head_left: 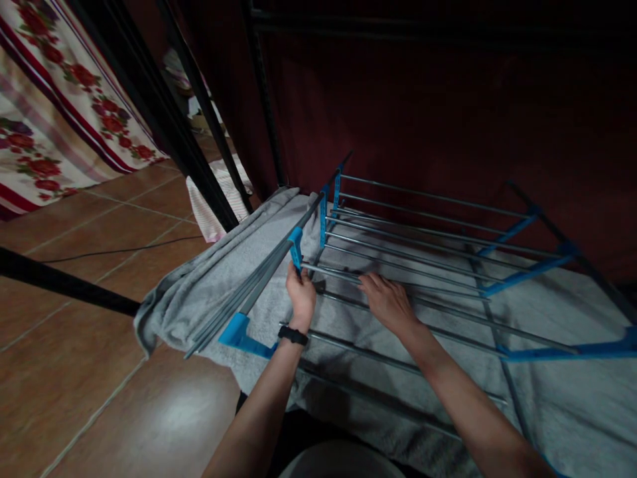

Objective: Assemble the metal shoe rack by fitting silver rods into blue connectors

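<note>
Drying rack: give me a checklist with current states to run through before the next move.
1. Left hand grips a rod at the blue bracket: ok.
2. Right hand rests on the metal rods: ok, but whether it grips cannot tell.
3. Drying rack lies on the grey towel: ok.
4. Folded side bars lie over the towel's left part: ok.
5. Black cable on the tiled floor lies apart from the rack: ok.
6. Joints locked: cannot tell.

Blue-jointed rack (428, 259), grey towel (209, 292), red-flowered cloth (60, 99).
</note>
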Demonstrator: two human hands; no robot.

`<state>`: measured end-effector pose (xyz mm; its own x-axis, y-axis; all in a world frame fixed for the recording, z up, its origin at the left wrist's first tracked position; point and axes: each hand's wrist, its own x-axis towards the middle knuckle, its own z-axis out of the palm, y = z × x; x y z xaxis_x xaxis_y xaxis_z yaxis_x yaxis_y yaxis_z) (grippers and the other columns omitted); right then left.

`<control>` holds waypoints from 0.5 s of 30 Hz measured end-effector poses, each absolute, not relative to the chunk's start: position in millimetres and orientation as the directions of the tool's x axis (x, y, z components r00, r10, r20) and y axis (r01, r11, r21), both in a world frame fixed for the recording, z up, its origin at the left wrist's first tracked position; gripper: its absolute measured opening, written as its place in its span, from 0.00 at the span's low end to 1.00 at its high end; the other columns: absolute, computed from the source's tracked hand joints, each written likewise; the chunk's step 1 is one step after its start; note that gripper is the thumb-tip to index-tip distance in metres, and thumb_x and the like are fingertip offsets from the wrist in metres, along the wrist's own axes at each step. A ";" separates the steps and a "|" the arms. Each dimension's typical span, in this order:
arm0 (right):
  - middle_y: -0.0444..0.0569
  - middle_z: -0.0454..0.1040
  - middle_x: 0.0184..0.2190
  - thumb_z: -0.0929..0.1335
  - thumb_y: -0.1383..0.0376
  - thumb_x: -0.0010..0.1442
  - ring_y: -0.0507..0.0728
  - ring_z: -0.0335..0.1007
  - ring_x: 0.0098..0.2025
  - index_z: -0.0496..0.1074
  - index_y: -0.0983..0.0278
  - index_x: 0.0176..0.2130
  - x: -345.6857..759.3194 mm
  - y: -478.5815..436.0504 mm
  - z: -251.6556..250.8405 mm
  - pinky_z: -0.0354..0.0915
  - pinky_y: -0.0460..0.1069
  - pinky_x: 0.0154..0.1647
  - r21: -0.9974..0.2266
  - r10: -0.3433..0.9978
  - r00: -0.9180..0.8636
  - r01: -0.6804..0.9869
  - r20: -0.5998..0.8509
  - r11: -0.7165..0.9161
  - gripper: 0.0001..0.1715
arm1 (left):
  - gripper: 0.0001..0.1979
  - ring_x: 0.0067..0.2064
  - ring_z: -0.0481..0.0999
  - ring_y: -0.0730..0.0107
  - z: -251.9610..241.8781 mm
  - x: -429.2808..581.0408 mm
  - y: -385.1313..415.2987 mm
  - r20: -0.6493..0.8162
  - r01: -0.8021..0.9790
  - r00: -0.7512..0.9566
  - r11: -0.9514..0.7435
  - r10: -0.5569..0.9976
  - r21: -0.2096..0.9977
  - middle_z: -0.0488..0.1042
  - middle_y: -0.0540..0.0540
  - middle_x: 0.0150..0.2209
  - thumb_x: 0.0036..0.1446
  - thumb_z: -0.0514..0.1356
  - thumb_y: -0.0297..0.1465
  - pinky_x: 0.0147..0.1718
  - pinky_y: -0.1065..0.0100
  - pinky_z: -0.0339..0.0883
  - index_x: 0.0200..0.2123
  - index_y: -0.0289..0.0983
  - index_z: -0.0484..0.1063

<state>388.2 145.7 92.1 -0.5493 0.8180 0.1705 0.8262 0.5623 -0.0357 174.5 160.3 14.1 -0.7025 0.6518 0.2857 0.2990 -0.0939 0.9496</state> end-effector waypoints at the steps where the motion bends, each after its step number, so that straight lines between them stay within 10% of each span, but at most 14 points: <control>1: 0.50 0.77 0.46 0.57 0.62 0.73 0.55 0.73 0.43 0.71 0.60 0.48 388.2 146.2 93.6 0.59 0.49 0.38 -0.044 0.821 -0.549 0.827 0.160 0.561 0.16 | 0.13 0.50 0.76 0.56 14.1 174.6 160.3 0.288 0.302 -0.701 -0.094 0.652 0.949 0.77 0.36 0.47 0.57 0.57 0.26 0.54 0.57 0.68 0.46 0.34 0.71; 15: 0.49 0.77 0.45 0.57 0.62 0.73 0.56 0.74 0.44 0.71 0.60 0.47 386.7 153.1 108.9 0.61 0.49 0.37 -0.114 0.812 -0.581 0.805 0.054 0.583 0.15 | 0.15 0.51 0.75 0.55 17.9 172.2 160.8 0.312 0.338 -0.680 -0.093 0.663 0.937 0.76 0.35 0.47 0.56 0.55 0.27 0.56 0.55 0.66 0.47 0.33 0.71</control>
